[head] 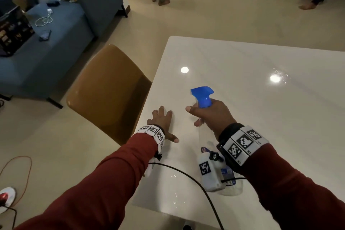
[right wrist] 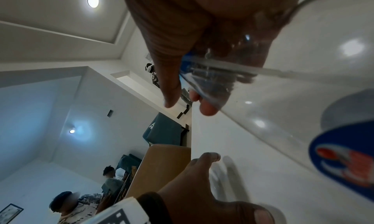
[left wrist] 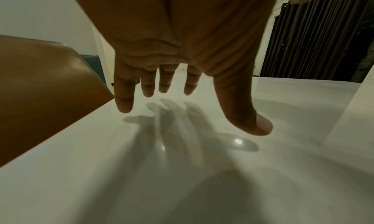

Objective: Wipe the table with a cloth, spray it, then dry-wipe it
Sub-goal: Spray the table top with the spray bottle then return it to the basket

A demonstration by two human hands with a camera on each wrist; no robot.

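The white glossy table [head: 252, 110] fills the right half of the head view. My right hand [head: 194, 115] grips the neck of a clear spray bottle [head: 202, 97] with a blue trigger head, held above the table's near left part, nozzle pointing left. In the right wrist view my right hand's fingers [right wrist: 206, 106] curl round the bottle [right wrist: 212, 83]. My left hand [head: 162, 119] is flat with fingers spread by the table's left edge. In the left wrist view its fingers [left wrist: 123, 99] hang just over the table [left wrist: 283, 147]; contact is unclear. No cloth is in view.
Droplets glisten on the table at the far right [head: 280, 75]. A tan chair [head: 108, 87] stands against the table's left edge. A black cable [head: 196, 179] crosses the near table. A blue sofa [head: 46, 52] is at the left; people stand at the room's far end.
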